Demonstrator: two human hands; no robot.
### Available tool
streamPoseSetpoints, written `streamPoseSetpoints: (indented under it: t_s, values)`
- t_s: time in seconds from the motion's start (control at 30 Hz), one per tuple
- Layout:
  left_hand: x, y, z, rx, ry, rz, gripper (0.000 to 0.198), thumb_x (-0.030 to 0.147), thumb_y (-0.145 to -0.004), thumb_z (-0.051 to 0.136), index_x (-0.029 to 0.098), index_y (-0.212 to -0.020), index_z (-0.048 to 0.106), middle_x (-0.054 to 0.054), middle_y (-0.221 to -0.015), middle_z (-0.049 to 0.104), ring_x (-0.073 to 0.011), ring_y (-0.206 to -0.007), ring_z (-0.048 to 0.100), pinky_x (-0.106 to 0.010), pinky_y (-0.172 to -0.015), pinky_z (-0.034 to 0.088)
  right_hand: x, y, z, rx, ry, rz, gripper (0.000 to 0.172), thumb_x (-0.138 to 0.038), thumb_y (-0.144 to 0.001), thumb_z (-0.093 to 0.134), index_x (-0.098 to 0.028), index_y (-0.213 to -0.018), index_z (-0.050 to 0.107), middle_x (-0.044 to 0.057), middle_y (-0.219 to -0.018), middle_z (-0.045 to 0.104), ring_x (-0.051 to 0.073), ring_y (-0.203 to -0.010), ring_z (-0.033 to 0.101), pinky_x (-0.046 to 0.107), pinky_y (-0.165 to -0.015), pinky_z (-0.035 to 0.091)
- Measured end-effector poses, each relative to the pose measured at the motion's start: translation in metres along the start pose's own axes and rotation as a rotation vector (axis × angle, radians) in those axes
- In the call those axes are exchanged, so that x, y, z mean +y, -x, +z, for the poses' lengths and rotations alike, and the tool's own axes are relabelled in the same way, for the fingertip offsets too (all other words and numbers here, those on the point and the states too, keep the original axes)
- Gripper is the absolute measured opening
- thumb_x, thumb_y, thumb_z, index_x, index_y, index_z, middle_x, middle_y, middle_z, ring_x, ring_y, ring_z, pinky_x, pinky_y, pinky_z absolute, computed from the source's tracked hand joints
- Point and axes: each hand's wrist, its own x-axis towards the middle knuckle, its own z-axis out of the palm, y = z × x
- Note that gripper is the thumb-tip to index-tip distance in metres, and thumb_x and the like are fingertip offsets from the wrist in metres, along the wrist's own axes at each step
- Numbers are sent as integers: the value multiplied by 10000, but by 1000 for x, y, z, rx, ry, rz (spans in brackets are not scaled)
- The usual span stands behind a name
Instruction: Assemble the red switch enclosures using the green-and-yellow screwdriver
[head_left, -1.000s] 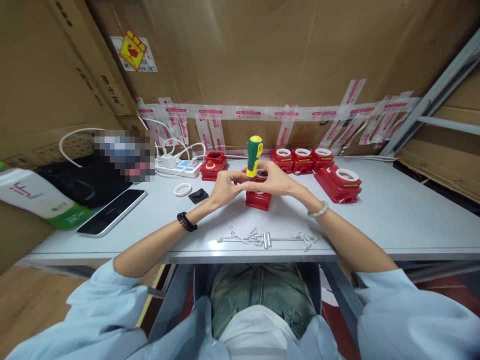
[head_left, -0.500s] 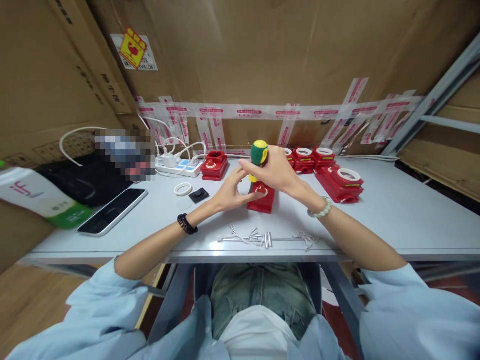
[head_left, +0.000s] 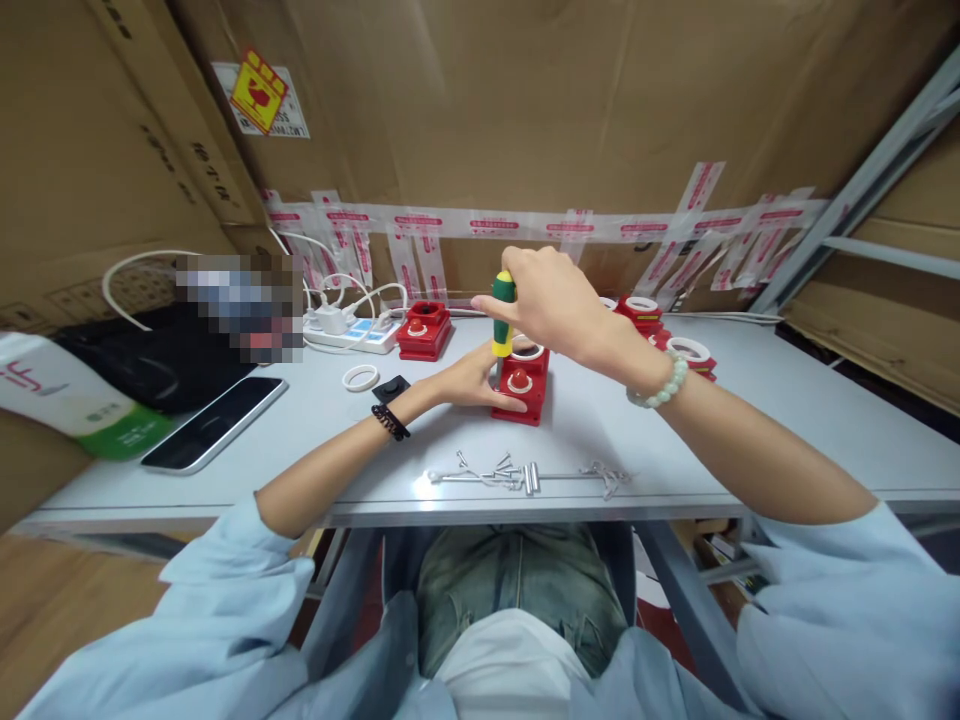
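My right hand (head_left: 551,300) is closed around the green and yellow handle of a screwdriver (head_left: 503,322), which stands nearly upright. Its shaft points down at the left side of a red housing (head_left: 531,402). My left hand (head_left: 466,378) grips that housing from the left, its thumb along the near side and its fingers partly hidden behind the screwdriver. A red dome button sits on the near part of the housing, and a white ring (head_left: 528,350) on the far part. Several screws (head_left: 504,466) and small metal pins (head_left: 532,479) lie in front, near the table edge.
Left of the hands are a loose white ring (head_left: 361,378), a black square part (head_left: 390,389) and another red housing (head_left: 424,332). A power strip (head_left: 352,335), a phone (head_left: 216,424) and a white-green tube (head_left: 82,400) stand farther left. More red housings (head_left: 641,312) are at right.
My right hand has shifted its grip, showing more of the screwdriver handle, which is now more upright. My left hand has come down from beside the screwdriver onto the housing's side.
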Motion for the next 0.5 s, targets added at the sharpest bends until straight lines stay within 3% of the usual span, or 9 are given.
streamPoseSetpoints:
  t_s: [0.17,0.23,0.37,0.43,0.5]
  values:
    - [-2,-1,-1,-1,-13,38,917,512,-675,813,255,-1458,410,-137,-1539,389,-364,-1429,369,-545,-1189,293,5,-10,-25,-310,-92,-298,112,-273,-859,674,-202,-916,609,45,-888,626,202,-845,593,339,-744,438]
    - [-3,-1,-1,1,-12,40,919,515,-679,811,242,-1458,407,-143,-1530,398,-358,-1430,368,-538,-1194,288,6,-9,-30,-380,-81,-328,105,-270,-882,643,-210,-965,620,50,-935,638,201,-863,601,328,-728,442]
    - [-2,-1,0,-3,-18,24,906,544,-687,796,220,-1446,424,-149,-1520,418,-358,-1420,386,-533,-1188,305,2,-2,-26,-298,192,-137,349,-444,-954,519,-110,-1029,586,138,-925,621,271,-877,612,378,-711,441]
    - [-2,-1,0,-3,-20,30,896,548,-689,794,226,-1442,431,-146,-1517,428,-356,-1413,397,-531,-1185,312,0,-2,-23,-273,244,-99,335,-400,-990,451,-92,-1015,578,147,-918,618,265,-872,612,379,-724,437]
    - [-1,-1,0,-1,-16,41,893,534,-691,799,228,-1444,428,-144,-1513,434,-348,-1411,403,-527,-1188,309,2,-4,-23,-283,176,-161,211,-298,-987,457,-122,-1027,566,114,-936,623,228,-871,600,353,-738,433]
